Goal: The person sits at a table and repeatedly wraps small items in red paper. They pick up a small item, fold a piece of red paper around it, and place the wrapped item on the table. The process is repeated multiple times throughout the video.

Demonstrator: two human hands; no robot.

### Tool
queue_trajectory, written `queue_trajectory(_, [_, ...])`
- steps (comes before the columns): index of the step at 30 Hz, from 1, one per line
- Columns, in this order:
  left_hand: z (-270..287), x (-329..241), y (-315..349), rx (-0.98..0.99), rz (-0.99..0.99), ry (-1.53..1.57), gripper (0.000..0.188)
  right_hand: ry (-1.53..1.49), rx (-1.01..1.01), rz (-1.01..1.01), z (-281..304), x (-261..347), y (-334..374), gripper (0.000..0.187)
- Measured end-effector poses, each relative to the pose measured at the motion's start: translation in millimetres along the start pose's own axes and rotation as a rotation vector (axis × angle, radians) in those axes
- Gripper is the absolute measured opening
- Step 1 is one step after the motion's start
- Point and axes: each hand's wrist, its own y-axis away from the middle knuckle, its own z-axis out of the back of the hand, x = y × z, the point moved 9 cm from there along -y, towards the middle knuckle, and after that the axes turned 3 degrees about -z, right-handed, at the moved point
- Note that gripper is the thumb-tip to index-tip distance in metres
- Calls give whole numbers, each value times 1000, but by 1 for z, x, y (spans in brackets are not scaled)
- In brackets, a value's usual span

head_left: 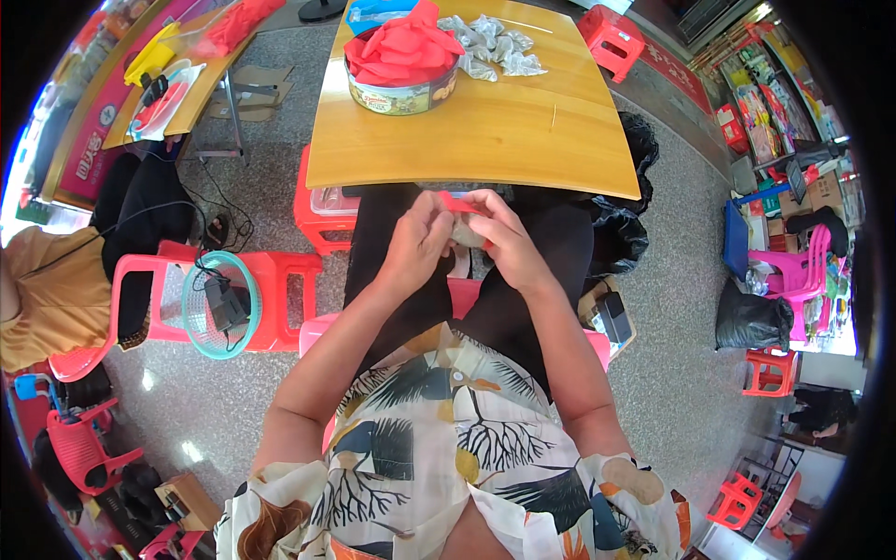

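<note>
Just off the near edge of the wooden table (523, 149), above my lap, both hands are closed round one small item. It is a greyish-white filled packet (468, 232) with a piece of red cloth (455, 203) at its top. My left hand (420, 235) grips it from the left, fingers bent round it. My right hand (507, 241) pinches it from the right, thumb across the front. The fingers hide much of the packet. On the table, a round tin (403, 99) is heaped with red cloth pieces (401, 47). Several similar filled clear packets (490, 45) lie beside it.
A blue container (373, 13) stands behind the tin. Red stools (322, 210) flank the table, and a turquoise basket (222, 303) holding a black device sits on a chair to my left. Another person (56, 289) sits at far left. Black plastic bags (621, 238) stand at right.
</note>
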Motion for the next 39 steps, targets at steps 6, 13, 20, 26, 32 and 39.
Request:
queue_trajectory(6, [-15, 1, 3, 74, 4, 4, 14, 304, -111, 165, 21, 3, 5, 24])
queue_trajectory(13, [-21, 16, 10, 105, 32, -51, 13, 1041, -445, 321, 15, 22, 6, 16])
queue_trajectory(20, [7, 21, -3, -71, 47, 114, 13, 43, 67, 42, -3, 2, 9, 28])
queue_trajectory(26, [-1, 24, 2, -107, 21, 2, 12, 292, -60, 112, 16, -4, 9, 24])
queue_trajectory(32, [-8, 35, 8, -77, -8, -54, 10, 726, -357, 213, 22, 1, 8, 15])
queue_trajectory(39, [5, 47, -3, -161, 74, 4, 10, 541, -133, 80, 16, -16, -2, 14])
